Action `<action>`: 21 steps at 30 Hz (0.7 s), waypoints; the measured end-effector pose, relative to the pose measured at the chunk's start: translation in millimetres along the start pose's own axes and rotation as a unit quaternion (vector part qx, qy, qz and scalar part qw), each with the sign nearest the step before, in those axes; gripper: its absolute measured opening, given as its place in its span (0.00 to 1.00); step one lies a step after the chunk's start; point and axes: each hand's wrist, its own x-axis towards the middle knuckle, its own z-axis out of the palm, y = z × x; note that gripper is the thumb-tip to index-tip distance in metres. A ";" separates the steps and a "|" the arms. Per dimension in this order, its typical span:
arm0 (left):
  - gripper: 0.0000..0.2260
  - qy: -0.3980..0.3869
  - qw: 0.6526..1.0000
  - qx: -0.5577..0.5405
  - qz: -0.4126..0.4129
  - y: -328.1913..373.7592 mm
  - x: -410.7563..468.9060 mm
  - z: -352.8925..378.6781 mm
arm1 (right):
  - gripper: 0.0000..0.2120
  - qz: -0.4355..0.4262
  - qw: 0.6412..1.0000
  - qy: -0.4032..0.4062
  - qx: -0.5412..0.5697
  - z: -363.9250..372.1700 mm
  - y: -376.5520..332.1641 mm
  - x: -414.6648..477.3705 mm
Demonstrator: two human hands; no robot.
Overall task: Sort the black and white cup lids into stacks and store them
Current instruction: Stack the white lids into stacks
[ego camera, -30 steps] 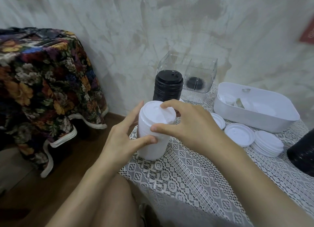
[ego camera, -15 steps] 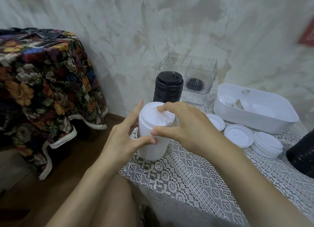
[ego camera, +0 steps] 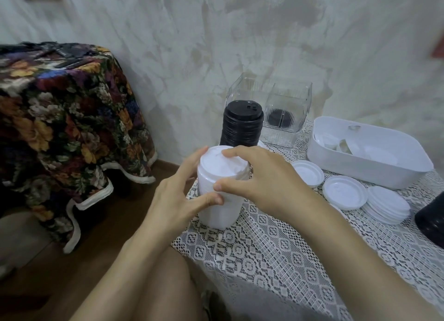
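Head view, a person seated at a table covered by a lace cloth. A tall stack of white lids is seen standing upright near the table's left edge, between the two hands. The left hand is wrapped round the side of this stack, its thumb pressed on the near face and its fingers curled behind. The right hand is arched over the top of the same stack, the uppermost lid being gripped at its rim between thumb and fingertips. Directly behind, a stack of black lids is shown upright, of similar height. Further back, against the wall, a clear two-compartment container is placed; dark lids are visible through its right compartment, their number not discernible. To the right, a white tub is shown holding several white pieces. In front of the tub, two single white lids and a low pile of white lids are laid flat on the lace. A black object is cut off by the right edge. At left, a piece of furniture is draped in floral fabric.
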 end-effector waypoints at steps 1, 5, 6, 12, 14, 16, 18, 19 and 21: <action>0.40 0.004 1.000 -0.002 0.002 1.7 -0.5 0.1 | 0.33 -0.008 1.000 0.008 0.010 1.1 0.7 -0.4; 0.41 0.014 1.000 -0.020 0.003 8.1 -1.2 -0.7 | 0.35 -0.042 0.998 0.034 0.029 3.2 4.1 -3.2; 0.41 0.014 1.000 -0.020 0.005 9.4 -1.2 -1.0 | 0.36 -0.043 0.998 0.033 0.032 2.7 5.6 -3.9; 0.39 0.008 1.000 0.014 0.023 12.9 -0.4 -2.1 | 0.35 -0.043 0.995 0.048 0.082 5.2 20.6 -8.9; 0.40 0.011 0.999 0.026 0.025 13.0 -0.5 -2.8 | 0.34 -0.048 0.994 0.050 0.086 6.6 23.6 -9.5; 0.41 0.013 0.999 0.029 0.023 13.3 -1.9 -3.8 | 0.34 -0.050 0.994 0.049 0.083 6.0 24.7 -8.9; 0.40 0.013 0.999 0.025 0.026 14.2 -4.8 -6.5 | 0.35 -0.053 0.994 0.045 0.080 4.4 24.6 -8.4; 0.37 0.019 0.999 0.019 0.027 15.2 -6.5 -8.7 | 0.35 -0.054 0.995 0.044 0.078 3.7 25.2 -8.5; 0.30 0.058 0.997 0.032 0.035 19.5 -11.8 -14.0 | 0.36 -0.058 0.995 0.041 0.072 2.1 26.9 -10.4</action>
